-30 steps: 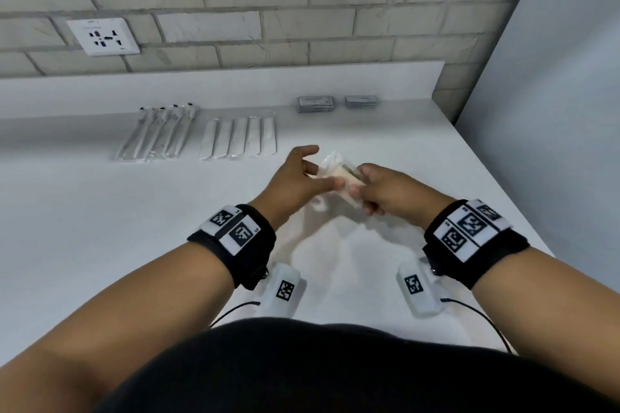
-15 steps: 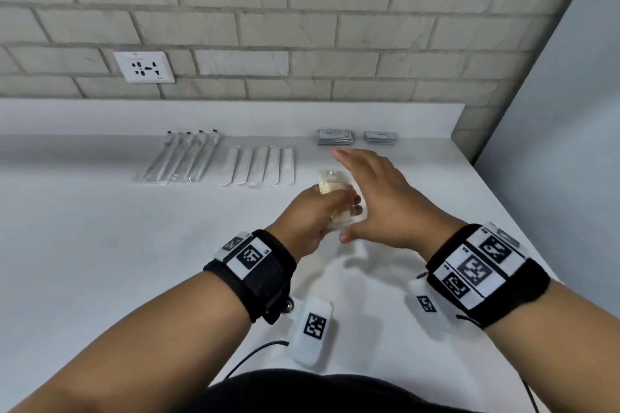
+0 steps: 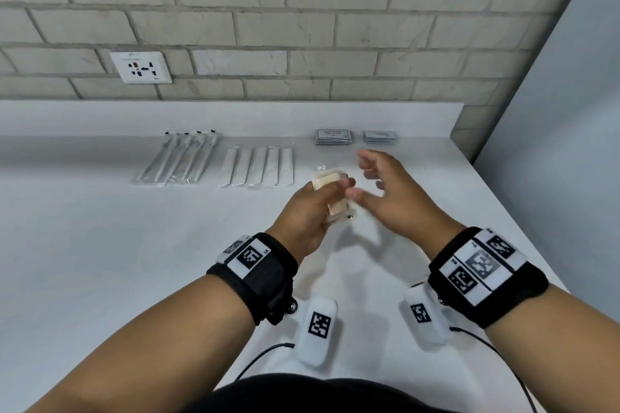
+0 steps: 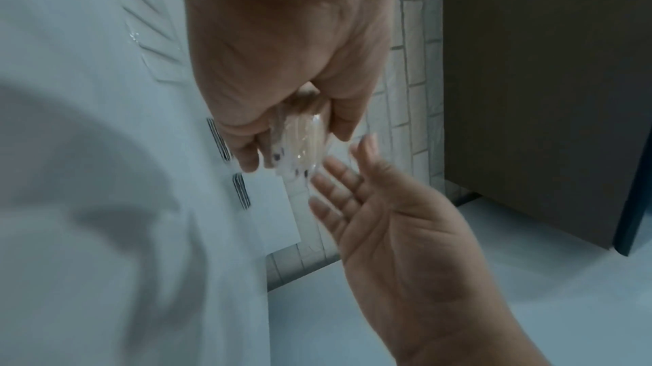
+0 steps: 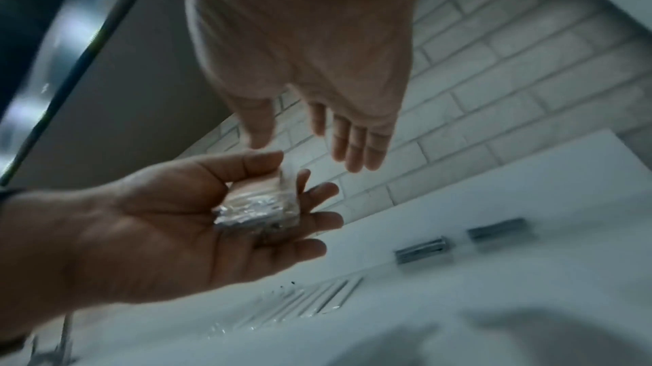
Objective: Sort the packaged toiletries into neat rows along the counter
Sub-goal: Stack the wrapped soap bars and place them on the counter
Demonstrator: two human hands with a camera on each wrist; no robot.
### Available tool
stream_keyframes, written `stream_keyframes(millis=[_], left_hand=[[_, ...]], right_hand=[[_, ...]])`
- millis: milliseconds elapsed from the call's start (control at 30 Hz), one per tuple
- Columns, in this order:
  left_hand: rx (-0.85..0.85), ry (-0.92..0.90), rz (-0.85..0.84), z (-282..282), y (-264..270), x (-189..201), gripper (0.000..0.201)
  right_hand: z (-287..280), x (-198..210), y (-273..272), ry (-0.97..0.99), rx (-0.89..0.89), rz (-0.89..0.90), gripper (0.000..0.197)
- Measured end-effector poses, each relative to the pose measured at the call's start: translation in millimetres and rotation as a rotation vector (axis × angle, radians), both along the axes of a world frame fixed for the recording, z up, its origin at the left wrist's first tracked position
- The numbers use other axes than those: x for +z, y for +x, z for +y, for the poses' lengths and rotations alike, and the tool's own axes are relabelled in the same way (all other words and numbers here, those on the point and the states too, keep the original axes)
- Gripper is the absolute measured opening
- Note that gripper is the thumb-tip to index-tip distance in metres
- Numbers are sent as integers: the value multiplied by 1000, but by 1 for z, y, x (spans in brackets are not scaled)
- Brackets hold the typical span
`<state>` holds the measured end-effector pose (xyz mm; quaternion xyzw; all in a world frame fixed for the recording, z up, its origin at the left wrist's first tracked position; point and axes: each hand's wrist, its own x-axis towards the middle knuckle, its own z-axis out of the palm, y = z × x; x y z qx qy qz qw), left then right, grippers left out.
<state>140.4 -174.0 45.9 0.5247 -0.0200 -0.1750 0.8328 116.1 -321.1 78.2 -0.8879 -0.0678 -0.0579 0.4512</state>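
Note:
My left hand grips a small stack of clear-wrapped beige packets above the white counter. The left wrist view shows the packets held between thumb and fingers, and the right wrist view shows them lying in the palm. Just right of them my right hand hovers with relaxed fingers and holds nothing. At the back of the counter lie a row of wrapped toothbrushes, a row of wrapped combs and two stacks of flat sachets.
A brick wall with a power socket rises behind the counter's raised back ledge. A grey panel bounds the counter on the right. Bare counter lies to the left and in front of my hands.
My right hand has let go of the packets and drawn slightly right, fingers loosened. My left hand now holds the stack alone and has carried it forward toward the rows.

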Motion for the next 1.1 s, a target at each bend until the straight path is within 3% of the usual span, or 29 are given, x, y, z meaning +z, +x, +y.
stream_keyframes(millis=[67, 133, 300, 433, 533, 633, 700, 767, 1000, 1067, 1100], left_hand=[[4, -56, 10, -2, 4, 2, 8], [-41, -114, 7, -8, 7, 3, 10], [-138, -108, 9, -27, 15, 1, 27], [-174, 68, -16, -47, 23, 1, 11], [-121, 277, 30, -71, 34, -11, 16], [-114, 448, 52, -95, 43, -26, 7], [-129, 529, 77, -111, 50, -37, 27], [-157, 580, 82, -125, 55, -41, 27], [-189, 451, 124, -170, 85, -43, 29], [-176, 374, 146, -181, 99, -42, 8], [-155, 358, 163, -187, 107, -44, 34]], right_hand=[[-6, -2, 4, 204, -81, 164, 48], [-9, -7, 5, 428, -2, 326, 37], [-12, -5, 8, 647, 40, 342, 23], [-32, -12, 17, 632, -69, 369, 15], [-56, -26, 32, 590, -239, 444, 5], [-77, -42, 47, 540, -409, 541, 14], [-89, -50, 58, 481, -486, 595, 14], [-100, -57, 69, 427, -549, 630, 12], [-135, -63, 114, 435, -642, 635, 13], [-145, -63, 132, 443, -656, 631, 14], [-148, -63, 141, 447, -661, 627, 14]])
